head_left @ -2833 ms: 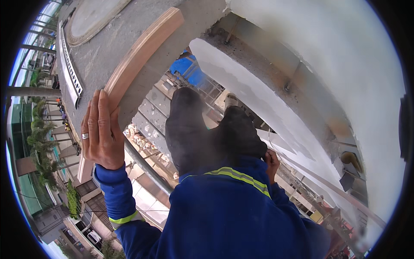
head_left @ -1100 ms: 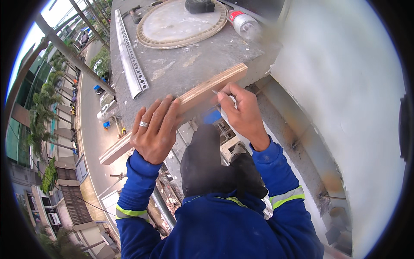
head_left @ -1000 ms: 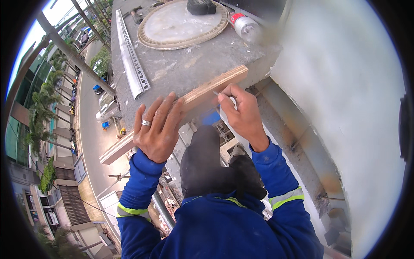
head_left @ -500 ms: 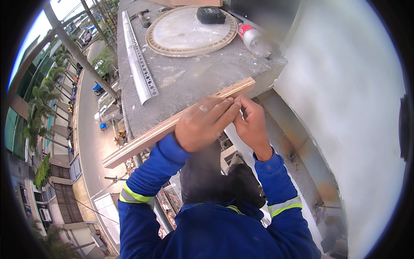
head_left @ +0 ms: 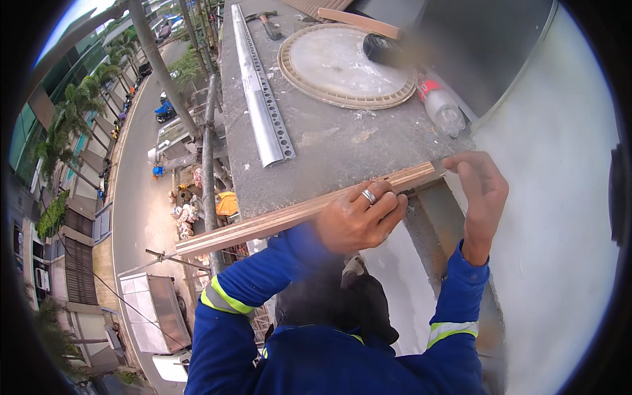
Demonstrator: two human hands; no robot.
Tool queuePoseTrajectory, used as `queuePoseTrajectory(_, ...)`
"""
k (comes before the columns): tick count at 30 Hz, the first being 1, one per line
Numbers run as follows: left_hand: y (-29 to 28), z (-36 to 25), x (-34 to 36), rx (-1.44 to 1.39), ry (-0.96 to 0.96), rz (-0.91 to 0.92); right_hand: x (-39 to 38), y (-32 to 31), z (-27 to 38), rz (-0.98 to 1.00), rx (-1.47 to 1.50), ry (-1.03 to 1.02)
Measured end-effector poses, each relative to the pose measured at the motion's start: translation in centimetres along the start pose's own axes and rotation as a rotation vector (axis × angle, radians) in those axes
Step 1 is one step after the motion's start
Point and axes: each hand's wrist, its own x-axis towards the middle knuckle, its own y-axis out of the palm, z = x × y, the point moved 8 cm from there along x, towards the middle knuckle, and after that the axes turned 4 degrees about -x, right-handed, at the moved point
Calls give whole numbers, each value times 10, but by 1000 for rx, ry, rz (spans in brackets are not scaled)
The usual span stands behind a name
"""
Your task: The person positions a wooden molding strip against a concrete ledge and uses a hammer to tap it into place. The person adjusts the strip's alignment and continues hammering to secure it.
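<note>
A long plywood strip (head_left: pixel 283 219) lies along the near edge of the grey concrete ledge, its layered edge showing. My left hand (head_left: pixel 362 218), with a ring on one finger, rests against the strip right of its middle, fingers curled in on it. Just beyond the strip's right end is my right hand (head_left: pixel 484 194), raised beside the white wall. Its index finger is bent toward the strip, the thumb stands apart from it, and nothing shows between them. Whether small things are under the left fingers is hidden.
On the ledge (head_left: pixel 316 148) are a perforated metal strip (head_left: pixel 262 99), a hammer (head_left: pixel 266 25), a round pail lid (head_left: pixel 342 66) with a black tape measure (head_left: pixel 382 48), and a plastic bottle (head_left: pixel 441 108). Scaffold pipes (head_left: pixel 209 151) stand left above a street far below. A white wall (head_left: pixel 559 197) bounds the right.
My right hand has moved away from my left, off to the right past the strip's end, and its fingers have parted. My left hand stays at the strip. The view has shifted.
</note>
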Motion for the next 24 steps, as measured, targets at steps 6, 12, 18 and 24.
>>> queuePoseTrajectory(6, 8, -2, -9, -37, -16, -37, 143, 118, 51, 247, -413, -440)
queuePoseTrajectory(12, 18, -9, -18, -167, -87, -92, 285, 301, 38, 419, -786, -557)
queuePoseTrajectory(18, 49, -32, -35, -33, -70, 30, 344, 426, -37, 591, -983, -449)
queuePoseTrajectory(24, 41, -23, -44, -163, -100, -25, 376, 466, -92, 598, -1094, -312)
